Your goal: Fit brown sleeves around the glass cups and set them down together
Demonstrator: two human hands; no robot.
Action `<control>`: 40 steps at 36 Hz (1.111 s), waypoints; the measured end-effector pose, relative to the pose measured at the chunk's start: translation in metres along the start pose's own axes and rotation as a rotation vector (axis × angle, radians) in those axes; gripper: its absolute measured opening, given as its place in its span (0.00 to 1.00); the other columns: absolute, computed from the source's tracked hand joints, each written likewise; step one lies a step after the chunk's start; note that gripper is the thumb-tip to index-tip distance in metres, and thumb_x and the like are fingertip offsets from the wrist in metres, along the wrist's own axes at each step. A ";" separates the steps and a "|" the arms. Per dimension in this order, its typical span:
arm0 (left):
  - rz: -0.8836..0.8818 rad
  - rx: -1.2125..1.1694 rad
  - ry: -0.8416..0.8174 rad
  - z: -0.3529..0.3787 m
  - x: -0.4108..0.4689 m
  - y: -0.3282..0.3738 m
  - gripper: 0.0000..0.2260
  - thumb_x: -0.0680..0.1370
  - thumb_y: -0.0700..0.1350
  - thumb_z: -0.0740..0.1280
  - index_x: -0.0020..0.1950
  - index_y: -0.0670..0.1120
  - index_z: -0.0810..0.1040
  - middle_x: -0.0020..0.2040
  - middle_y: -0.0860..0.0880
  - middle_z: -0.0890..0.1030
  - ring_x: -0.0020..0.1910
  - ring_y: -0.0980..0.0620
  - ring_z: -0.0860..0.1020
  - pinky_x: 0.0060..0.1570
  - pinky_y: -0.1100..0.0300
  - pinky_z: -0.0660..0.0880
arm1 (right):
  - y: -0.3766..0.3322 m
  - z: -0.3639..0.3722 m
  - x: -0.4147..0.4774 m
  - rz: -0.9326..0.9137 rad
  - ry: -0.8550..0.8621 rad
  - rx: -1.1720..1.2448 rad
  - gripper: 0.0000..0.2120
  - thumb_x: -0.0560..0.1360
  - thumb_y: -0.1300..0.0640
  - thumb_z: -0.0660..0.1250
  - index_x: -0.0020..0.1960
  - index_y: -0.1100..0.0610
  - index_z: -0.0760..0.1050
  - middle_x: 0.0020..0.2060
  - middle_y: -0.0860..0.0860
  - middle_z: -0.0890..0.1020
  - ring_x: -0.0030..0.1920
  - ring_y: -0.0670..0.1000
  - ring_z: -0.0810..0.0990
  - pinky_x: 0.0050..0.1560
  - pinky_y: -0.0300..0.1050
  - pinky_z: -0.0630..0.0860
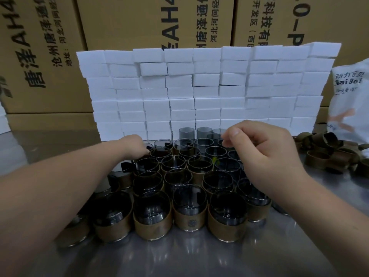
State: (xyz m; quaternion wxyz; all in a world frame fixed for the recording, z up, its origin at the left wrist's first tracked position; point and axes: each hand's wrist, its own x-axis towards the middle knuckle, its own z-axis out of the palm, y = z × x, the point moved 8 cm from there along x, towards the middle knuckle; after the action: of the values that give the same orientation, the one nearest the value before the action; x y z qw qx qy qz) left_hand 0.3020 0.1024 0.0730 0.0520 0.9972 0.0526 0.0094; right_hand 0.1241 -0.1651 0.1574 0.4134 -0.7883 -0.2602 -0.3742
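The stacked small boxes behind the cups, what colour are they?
The boxes are plain white, in the head view.

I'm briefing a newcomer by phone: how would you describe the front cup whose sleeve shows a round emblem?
Find the wall of white foam blocks; before it stand the sleeved glass cups on the steel table. In the row nearest the person, the middle cup alone plainly shows a pale round emblem on its brown sleeve, facing front.

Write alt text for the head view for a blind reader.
A left hand and right hand reach over packed glass cups in brown sleeves on a metal table; stacked white blocks stand behind, loose sleeves lie right.
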 end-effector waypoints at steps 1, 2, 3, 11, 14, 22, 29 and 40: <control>0.007 -0.014 -0.003 0.000 0.001 -0.001 0.20 0.80 0.47 0.59 0.30 0.42 0.62 0.30 0.47 0.63 0.29 0.51 0.62 0.30 0.58 0.59 | 0.000 0.000 0.000 0.003 -0.003 0.001 0.13 0.72 0.44 0.54 0.47 0.49 0.73 0.40 0.50 0.79 0.38 0.50 0.78 0.39 0.53 0.76; 0.010 -0.023 -0.006 -0.001 0.000 -0.002 0.19 0.79 0.47 0.60 0.30 0.42 0.64 0.30 0.47 0.64 0.30 0.50 0.64 0.31 0.58 0.61 | 0.000 0.001 -0.001 0.005 -0.007 0.002 0.13 0.72 0.44 0.54 0.47 0.49 0.73 0.40 0.50 0.79 0.38 0.50 0.79 0.39 0.53 0.76; 0.012 -0.020 -0.008 -0.001 -0.002 -0.002 0.17 0.79 0.48 0.60 0.32 0.42 0.66 0.31 0.47 0.66 0.32 0.50 0.66 0.33 0.58 0.63 | 0.000 0.001 -0.001 0.006 -0.009 0.002 0.14 0.72 0.44 0.54 0.46 0.49 0.73 0.40 0.50 0.80 0.38 0.50 0.79 0.38 0.53 0.76; 0.112 0.071 -0.093 0.002 -0.012 0.002 0.14 0.79 0.47 0.59 0.50 0.40 0.80 0.42 0.45 0.78 0.41 0.48 0.72 0.40 0.60 0.67 | 0.004 0.005 -0.002 -0.007 -0.018 -0.003 0.17 0.72 0.44 0.55 0.43 0.56 0.74 0.33 0.57 0.79 0.35 0.53 0.79 0.36 0.54 0.75; 0.124 0.122 -0.096 -0.001 -0.013 0.004 0.13 0.79 0.45 0.58 0.40 0.40 0.74 0.33 0.49 0.70 0.36 0.50 0.68 0.34 0.59 0.63 | 0.006 0.006 -0.003 -0.012 -0.020 -0.008 0.21 0.72 0.44 0.55 0.37 0.61 0.75 0.30 0.59 0.79 0.34 0.56 0.78 0.36 0.56 0.76; 0.153 0.224 -0.163 -0.005 -0.017 0.009 0.14 0.79 0.47 0.58 0.38 0.39 0.71 0.32 0.48 0.69 0.34 0.50 0.67 0.34 0.58 0.63 | 0.010 0.003 -0.003 0.006 0.005 -0.004 0.16 0.71 0.43 0.54 0.44 0.54 0.73 0.31 0.57 0.79 0.35 0.53 0.79 0.37 0.54 0.76; 0.149 0.237 -0.207 -0.006 -0.015 0.007 0.17 0.78 0.52 0.59 0.33 0.44 0.67 0.34 0.47 0.73 0.35 0.48 0.71 0.39 0.58 0.66 | 0.019 -0.009 0.001 0.130 0.056 0.046 0.15 0.72 0.48 0.58 0.36 0.56 0.78 0.34 0.55 0.81 0.36 0.51 0.79 0.41 0.50 0.75; 0.236 0.515 -0.014 -0.020 -0.018 0.021 0.20 0.81 0.56 0.51 0.40 0.45 0.72 0.35 0.52 0.69 0.40 0.49 0.69 0.40 0.58 0.65 | 0.103 -0.038 0.019 0.447 0.113 0.059 0.09 0.75 0.52 0.62 0.40 0.49 0.79 0.35 0.45 0.82 0.40 0.51 0.80 0.38 0.45 0.76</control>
State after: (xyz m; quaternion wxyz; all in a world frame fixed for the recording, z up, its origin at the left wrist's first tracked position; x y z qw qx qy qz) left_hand 0.2854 0.0822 0.0952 -0.2042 0.9768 -0.0638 -0.0051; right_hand 0.1953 -0.2486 0.1403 0.5229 -0.7917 -0.0663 -0.3088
